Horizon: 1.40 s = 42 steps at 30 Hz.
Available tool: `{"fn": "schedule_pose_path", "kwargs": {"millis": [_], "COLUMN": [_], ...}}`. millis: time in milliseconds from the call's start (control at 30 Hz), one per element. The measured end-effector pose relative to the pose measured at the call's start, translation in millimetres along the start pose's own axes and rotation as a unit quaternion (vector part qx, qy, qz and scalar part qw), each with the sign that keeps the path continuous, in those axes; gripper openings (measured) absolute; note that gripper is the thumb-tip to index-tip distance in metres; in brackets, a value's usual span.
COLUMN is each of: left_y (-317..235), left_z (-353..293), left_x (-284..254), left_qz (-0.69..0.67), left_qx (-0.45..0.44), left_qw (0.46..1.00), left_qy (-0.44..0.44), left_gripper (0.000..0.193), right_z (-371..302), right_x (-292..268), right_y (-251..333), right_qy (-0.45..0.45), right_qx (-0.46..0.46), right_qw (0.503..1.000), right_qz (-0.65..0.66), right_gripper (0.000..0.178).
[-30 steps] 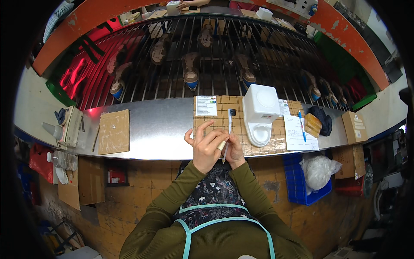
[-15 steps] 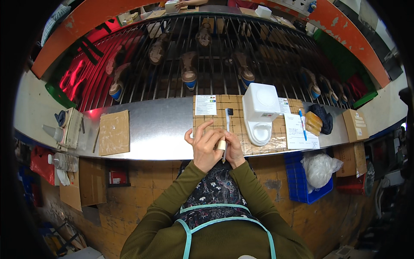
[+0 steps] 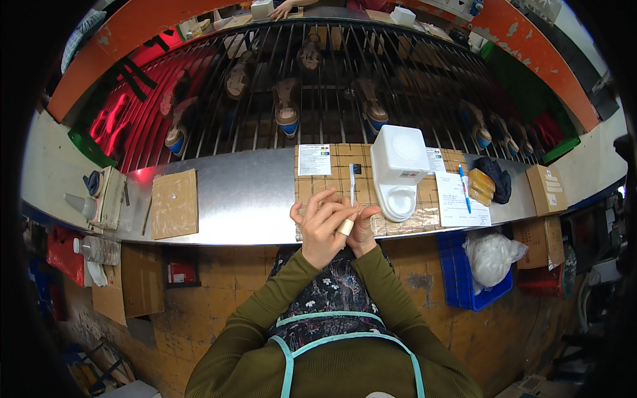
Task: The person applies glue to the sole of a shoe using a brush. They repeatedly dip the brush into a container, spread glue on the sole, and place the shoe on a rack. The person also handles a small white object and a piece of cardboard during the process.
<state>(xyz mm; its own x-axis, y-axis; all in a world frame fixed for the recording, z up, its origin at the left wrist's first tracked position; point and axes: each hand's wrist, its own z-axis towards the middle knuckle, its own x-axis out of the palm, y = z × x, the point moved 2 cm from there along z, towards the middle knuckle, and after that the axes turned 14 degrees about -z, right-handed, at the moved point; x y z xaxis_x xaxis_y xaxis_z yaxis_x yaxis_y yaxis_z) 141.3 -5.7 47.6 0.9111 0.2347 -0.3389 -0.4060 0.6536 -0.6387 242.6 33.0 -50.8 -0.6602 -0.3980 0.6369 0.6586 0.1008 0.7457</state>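
- The left hand (image 3: 324,229) is turned back-up at the table's (image 3: 245,199) near edge, its fingers bent and partly spread.
- The right hand (image 3: 362,232) meets it fingertip to fingertip, its thumb lifted outward; its other fingers are mostly hidden.
- The toothbrush-like brush (image 3: 353,184) rises from between the two hands, white handle toward the person and black bristles away, over the brown gridded mat (image 3: 428,205) (which hand grips it, and how tightly, I cannot tell).
- A cream-coloured wrap (image 3: 346,227) shows where the hands meet.
- Just right of the brush, a white plastic pot (image 3: 401,156) with a round front dish stands on the mat.
- Further right are a written sheet (image 3: 454,209), a blue pen (image 3: 464,189) lying on it, a yellowish block (image 3: 481,187) and a dark-blue cloth (image 3: 502,187).
- To the left lies a flat cardboard piece (image 3: 174,204).
- Beyond the table, shoes (image 3: 286,106) rest on a rack of metal bars (image 3: 332,109).
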Motion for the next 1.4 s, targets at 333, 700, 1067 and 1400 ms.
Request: {"fn": "schedule_pose_path", "kwargs": {"millis": [333,700,1067,1400], "left_y": [-5,-20,-10,-17], "left_z": [3,5,4,2], "left_x": [-5,-8,-8,-7], "left_qz": [0.012,0.064,-0.080,-0.008], "left_qx": [0.010,-0.002,-0.091,-0.021], "left_qw": [1.000,0.997,0.993,1.000], "left_qy": [0.023,0.052,-0.007,0.012], "left_gripper": [0.006,0.008,0.004,0.006], "right_z": [1,-3,-1,1], "right_x": [7,17,-3,-2], "right_y": [6,14,1,-5], "right_qy": [-0.004,-0.009,-0.011,0.012], "right_qx": [-0.011,0.060,0.014,0.012], "right_qw": [0.999,0.995,0.999,0.999], "right_qz": [-0.031,-0.080,-0.034,-0.035], "right_gripper": [0.068,0.089,0.063,0.075]}}
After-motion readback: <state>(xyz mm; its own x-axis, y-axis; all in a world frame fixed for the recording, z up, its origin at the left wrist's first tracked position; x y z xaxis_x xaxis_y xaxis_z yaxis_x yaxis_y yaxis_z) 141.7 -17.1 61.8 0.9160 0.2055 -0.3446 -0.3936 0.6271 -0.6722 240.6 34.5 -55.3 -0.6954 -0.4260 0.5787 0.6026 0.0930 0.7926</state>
